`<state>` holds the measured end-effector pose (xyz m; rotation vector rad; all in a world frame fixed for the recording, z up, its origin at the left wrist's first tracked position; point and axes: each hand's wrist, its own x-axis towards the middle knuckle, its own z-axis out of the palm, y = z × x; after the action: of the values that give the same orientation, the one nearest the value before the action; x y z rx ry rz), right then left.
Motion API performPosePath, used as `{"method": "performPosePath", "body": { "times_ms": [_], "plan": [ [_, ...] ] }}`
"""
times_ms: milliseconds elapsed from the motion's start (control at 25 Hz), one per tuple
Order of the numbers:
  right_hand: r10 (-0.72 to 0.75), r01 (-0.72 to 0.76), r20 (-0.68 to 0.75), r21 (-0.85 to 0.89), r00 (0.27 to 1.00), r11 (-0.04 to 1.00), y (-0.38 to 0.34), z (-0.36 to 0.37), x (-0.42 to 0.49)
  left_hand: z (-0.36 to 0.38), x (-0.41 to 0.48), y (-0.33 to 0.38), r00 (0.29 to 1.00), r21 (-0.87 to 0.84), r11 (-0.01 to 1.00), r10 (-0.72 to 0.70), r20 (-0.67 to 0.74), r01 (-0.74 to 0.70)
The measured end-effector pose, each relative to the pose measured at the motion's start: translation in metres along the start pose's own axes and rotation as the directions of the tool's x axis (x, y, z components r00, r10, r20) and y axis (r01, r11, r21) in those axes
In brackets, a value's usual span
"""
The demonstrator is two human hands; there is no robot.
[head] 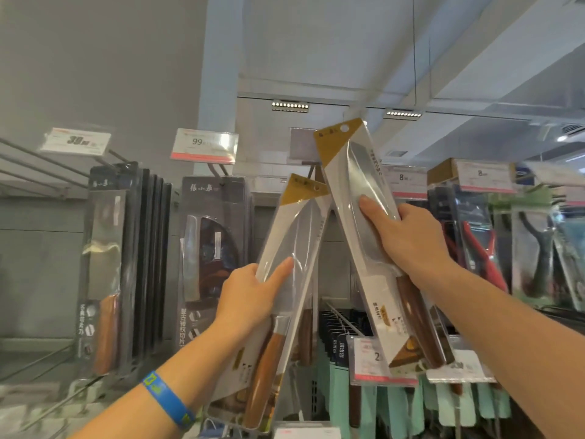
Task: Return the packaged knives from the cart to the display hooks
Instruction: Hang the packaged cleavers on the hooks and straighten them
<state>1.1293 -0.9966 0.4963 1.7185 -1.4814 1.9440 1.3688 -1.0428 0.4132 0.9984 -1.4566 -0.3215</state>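
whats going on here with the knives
A person is putting knives back in a shop. The left grip holds a white-and-gold packaged knife with a light wooden handle; the right grip holds a similar pack with a darker wooden handle. Both are raised toward a dark metal hook, and neither looks hung yet.

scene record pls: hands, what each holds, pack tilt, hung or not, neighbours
left hand: grips left knife pack at the blade
right hand: grips right knife pack at the blade, higher up
tilt: pack tops lean toward each other
hook: dark, behind the pack tops
hung: neither pack plainly on a hook
neighbours: dark knife packs hanging at left, under price tag
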Motion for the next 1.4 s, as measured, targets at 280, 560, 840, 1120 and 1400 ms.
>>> {"method": "performPosePath", "body": {
  "times_ms": [280,560,840,1120,1400],
  "plan": [
    [0.053,-0.055,0.025,0.106,0.998,0.993,0.001,0.015,0.004,-0.004,-0.003,-0.008,0.999,-0.047,0.998,0.051,0.013,-0.05],
    [0.103,-0.114,0.062,0.197,0.993,0.974,-0.002,0.016,0.008,0.001,0.01,-0.005,0.999,0.057,0.997,0.054,-0.004,-0.054],
    [0.116,-0.13,0.085,0.188,0.99,0.974,-0.001,0.003,0.001,-0.003,0.009,0.002,0.999,0.15,0.988,0.03,0.045,-0.037],
    [0.118,-0.137,0.12,0.164,0.986,0.977,0.009,-0.006,-0.008,-0.002,0.001,0.01,1.0,0.06,0.998,0.002,0.022,-0.004],
    [0.125,-0.145,0.126,0.164,0.984,0.976,0.012,0.004,-0.008,-0.009,0.003,0.004,0.999,0.03,0.999,-0.013,-0.036,0.014]
  ]
}}
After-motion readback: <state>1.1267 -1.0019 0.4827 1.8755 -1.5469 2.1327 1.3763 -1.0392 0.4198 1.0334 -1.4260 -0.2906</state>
